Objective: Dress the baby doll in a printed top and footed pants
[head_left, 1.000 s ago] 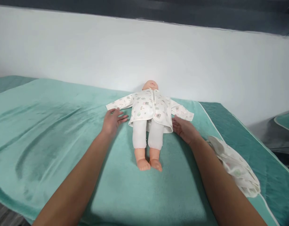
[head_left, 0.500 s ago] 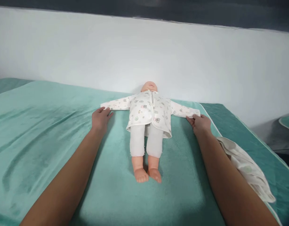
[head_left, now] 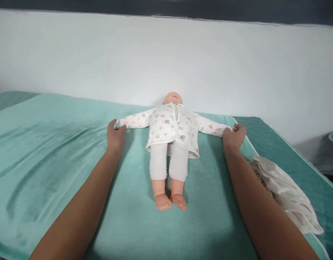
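Observation:
A baby doll (head_left: 176,186) lies on its back, feet toward me, its head against the white wall. It wears a white printed baby jacket (head_left: 163,124) with both sleeves stretched out sideways. My left hand (head_left: 116,137) grips the cuff end of the left-side sleeve (head_left: 136,120), thumb on one side and fingers on the other. At the opposite cuff, my right hand (head_left: 233,138) is closed around the end of the right-side sleeve (head_left: 211,126); its fingers partly hide the cuff. The doll's hands do not show.
A green cloth cover (head_left: 60,151) with wrinkles on the left lies under the doll. To the right of my right forearm is a crumpled white cloth (head_left: 287,195), near a pale edging strip and darker green fabric (head_left: 277,141). The white wall (head_left: 166,57) rises behind.
Both hands have shifted their hold around the sleeve ends, fingers now raised past the cuffs. The right-side sleeve slopes slightly more, and the view has tilted a little.

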